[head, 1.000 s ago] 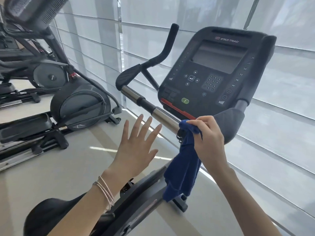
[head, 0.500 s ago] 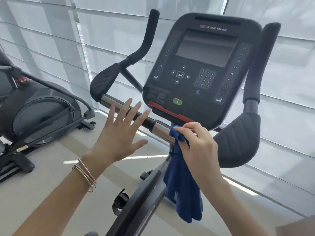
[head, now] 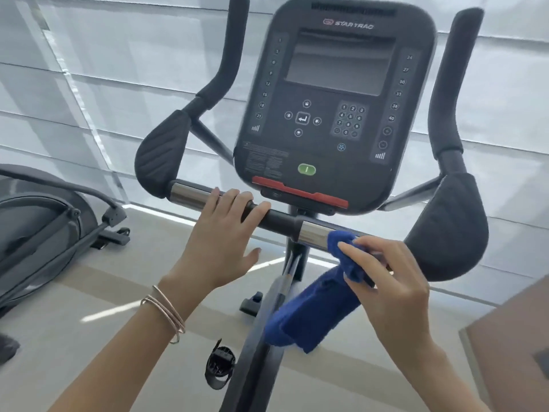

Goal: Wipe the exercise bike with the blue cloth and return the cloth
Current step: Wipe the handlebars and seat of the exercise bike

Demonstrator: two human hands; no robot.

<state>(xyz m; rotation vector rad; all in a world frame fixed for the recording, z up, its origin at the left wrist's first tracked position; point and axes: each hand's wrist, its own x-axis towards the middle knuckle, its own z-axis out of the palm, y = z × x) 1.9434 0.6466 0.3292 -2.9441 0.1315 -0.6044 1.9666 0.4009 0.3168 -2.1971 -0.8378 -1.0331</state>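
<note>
Wiping step: right hand pinches blue cloth against handlebar, centre right; left hand rests loosely on it. Next: slide cloth along chrome.

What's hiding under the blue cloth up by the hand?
The shiny metal sleeve of the handlebar runs in beneath the blue cloth, which the right hand pinches against it. The stretch under the cloth is covered, so you can't see it.
</note>
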